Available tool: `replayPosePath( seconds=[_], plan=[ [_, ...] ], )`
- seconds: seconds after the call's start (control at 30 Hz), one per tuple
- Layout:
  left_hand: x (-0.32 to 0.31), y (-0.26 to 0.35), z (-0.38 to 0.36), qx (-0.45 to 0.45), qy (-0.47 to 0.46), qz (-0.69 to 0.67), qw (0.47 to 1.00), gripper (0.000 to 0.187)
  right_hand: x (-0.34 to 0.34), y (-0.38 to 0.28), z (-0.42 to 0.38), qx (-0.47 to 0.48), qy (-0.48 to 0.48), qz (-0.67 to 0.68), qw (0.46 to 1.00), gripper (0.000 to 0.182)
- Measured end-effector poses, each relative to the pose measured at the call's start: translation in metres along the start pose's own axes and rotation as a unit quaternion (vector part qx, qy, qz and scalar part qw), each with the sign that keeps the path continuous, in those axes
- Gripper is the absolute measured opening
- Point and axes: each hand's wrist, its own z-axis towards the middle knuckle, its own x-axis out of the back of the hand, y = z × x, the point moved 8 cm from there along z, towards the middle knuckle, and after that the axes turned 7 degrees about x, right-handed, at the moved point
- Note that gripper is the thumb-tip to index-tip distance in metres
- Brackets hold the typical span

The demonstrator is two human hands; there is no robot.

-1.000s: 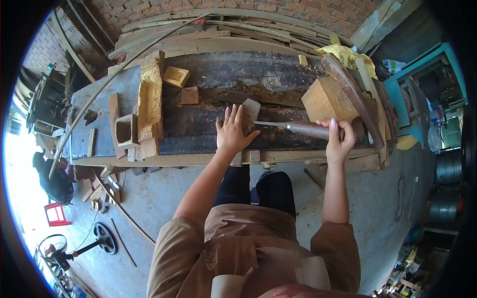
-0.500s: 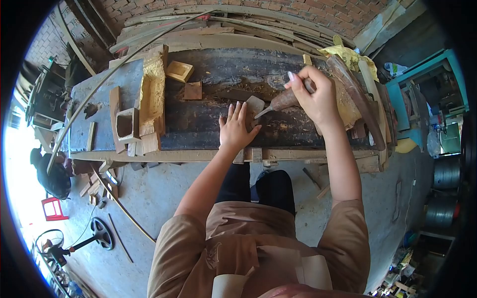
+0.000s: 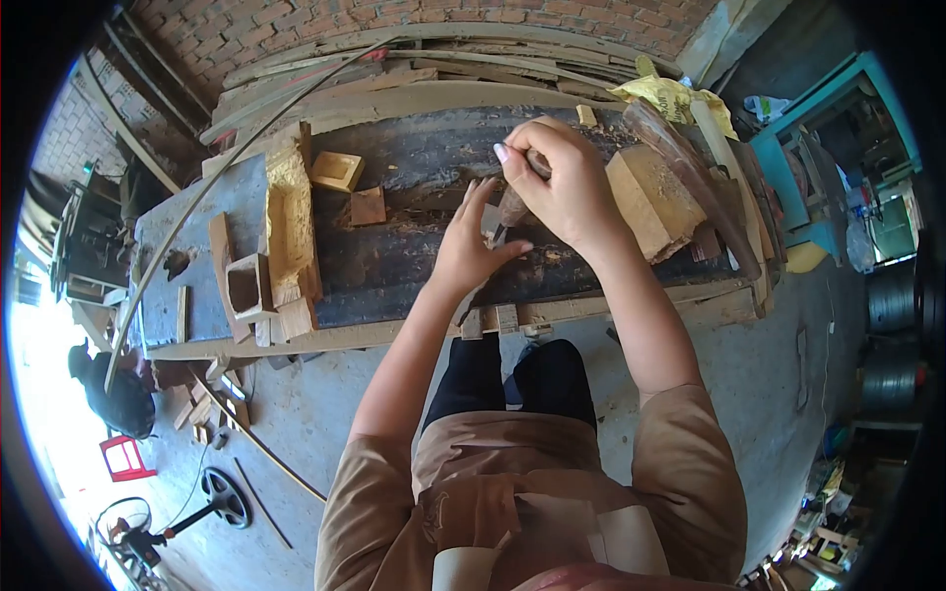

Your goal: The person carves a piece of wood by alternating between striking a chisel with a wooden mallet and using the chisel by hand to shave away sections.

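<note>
My right hand (image 3: 562,177) is wrapped round the brown handle of a pointed tool (image 3: 512,208), which is tilted with its metal tip down near the dark workbench (image 3: 394,266). Close beside the tip is my left hand (image 3: 471,246), its thumb and fingers spread around a small pale block (image 3: 490,219) that is partly hidden. Left of my hands lie a flat reddish-brown wood square (image 3: 369,206) and a hollowed yellowish block (image 3: 337,171).
A long carved yellow timber (image 3: 290,227) and an open square wooden box (image 3: 248,286) are at the bench's left. On the right sit a thick wood block (image 3: 652,202), a curved brown timber (image 3: 690,177) and a yellow bag (image 3: 680,103). Planks lie along the brick wall.
My right hand has moved left, toward my left hand, and the tool now stands more upright. My left hand has tilted up onto its side. The camera view has shifted slightly.
</note>
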Motion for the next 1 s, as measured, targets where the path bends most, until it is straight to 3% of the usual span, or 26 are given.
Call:
replayPosePath(
  seconds=[0.03,0.07,0.13,0.17,0.2,0.23,0.27,0.33,0.37,0.4,0.47,0.6,0.63,0.67,0.73,1.0],
  plan=[
    [0.011,0.033,0.006,-0.077,0.028,0.021,0.996,0.066,0.002,-0.006,0.001,0.045,0.013,-0.026,0.999,0.014],
    [0.012,0.044,0.014,-0.08,0.025,0.019,0.996,0.066,0.004,-0.012,0.0,0.09,0.026,-0.053,0.994,0.015],
    [0.007,0.058,0.028,-0.069,-0.029,-0.128,0.989,0.04,0.002,-0.01,-0.002,0.066,0.012,-0.053,0.996,0.02],
    [0.01,0.074,0.029,-0.136,0.005,-0.157,0.978,0.027,0.004,-0.012,-0.003,0.065,0.024,-0.063,0.996,0.024],
    [0.003,0.072,0.032,-0.139,0.002,-0.159,0.977,0.027,0.009,-0.012,-0.005,0.063,0.037,-0.073,0.995,0.028],
    [-0.004,0.064,0.035,-0.126,0.011,-0.185,0.975,0.026,0.008,-0.003,-0.007,0.033,-0.012,-0.075,0.997,0.047],
    [-0.011,0.056,0.039,-0.112,0.019,-0.21,0.971,0.026,0.011,0.004,-0.009,0.031,-0.007,-0.081,0.996,0.047],
    [-0.014,0.064,0.037,-0.106,0.024,-0.183,0.977,0.025,0.021,0.01,-0.012,0.064,0.044,0.022,0.997,0.064],
    [-0.015,0.063,0.036,-0.068,0.031,-0.157,0.985,0.025,0.03,0.019,-0.013,0.051,0.016,-0.019,0.998,0.074],
    [-0.016,0.06,0.036,-0.031,0.041,-0.131,0.99,0.025,0.043,0.032,-0.017,0.049,0.044,-0.003,0.998,0.071],
    [-0.018,0.062,0.035,-0.03,0.047,-0.118,0.991,0.026,0.079,0.063,-0.025,-0.069,0.099,-0.054,0.991,0.07],
    [-0.018,0.06,0.033,-0.021,0.04,-0.128,0.991,0.025,0.15,0.143,-0.053,-0.228,0.052,-0.411,0.881,0.07],
    [-0.016,0.059,0.033,-0.022,0.05,-0.128,0.99,0.024,0.158,0.163,-0.066,-0.226,0.035,-0.485,0.844,0.069],
    [-0.014,0.058,0.034,-0.023,0.06,-0.128,0.99,0.024,0.168,0.167,-0.074,-0.226,0.037,-0.485,0.844,0.069],
    [-0.015,0.059,0.032,-0.028,0.054,-0.124,0.99,0.024,0.164,0.202,-0.107,-0.384,-0.147,-0.407,0.816,0.065],
    [-0.028,0.062,0.035,-0.019,0.036,-0.081,0.996,0.025,0.169,0.195,-0.103,-0.316,-0.138,-0.414,0.842,0.055]
  ],
)
